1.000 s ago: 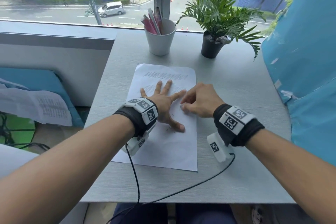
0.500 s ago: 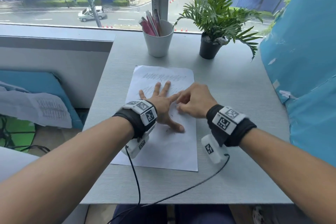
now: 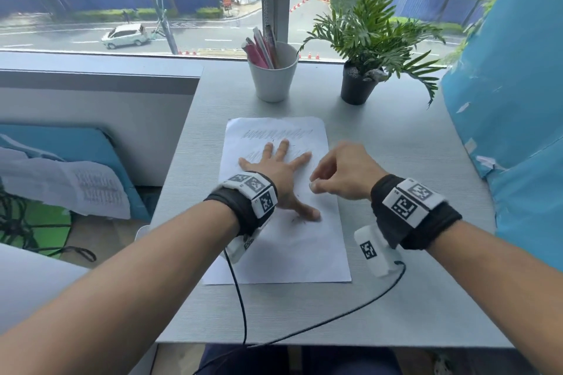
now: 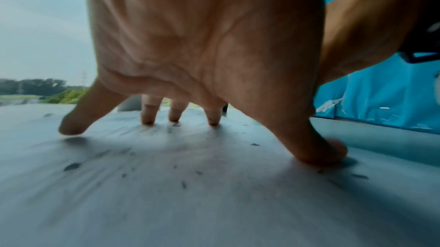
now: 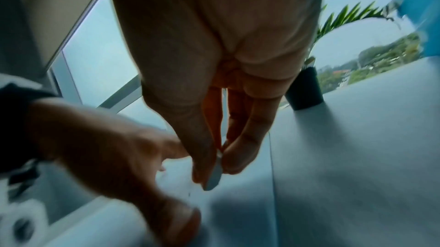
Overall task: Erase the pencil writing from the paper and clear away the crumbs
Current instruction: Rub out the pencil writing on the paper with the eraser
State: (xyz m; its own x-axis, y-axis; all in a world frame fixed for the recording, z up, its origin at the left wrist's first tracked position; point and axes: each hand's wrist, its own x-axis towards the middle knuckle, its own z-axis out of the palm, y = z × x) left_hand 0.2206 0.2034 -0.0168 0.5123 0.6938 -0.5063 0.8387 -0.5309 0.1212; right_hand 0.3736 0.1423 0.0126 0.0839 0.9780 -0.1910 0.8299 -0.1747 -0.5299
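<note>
So the white sheet of paper lies flat in the middle of the grey desk, with faint pencil scribbles left at its 12 o'clock end. The left hand is spread wide, fingers straight, pressing the sheet down. Dark eraser crumbs are scattered on the paper under and around that palm. The right hand hovers just off the sheet's 3 o'clock edge, pinching a small white eraser between thumb and fingertips. White pen cup and black potted plant sit at 12 and 1 o'clock.
</note>
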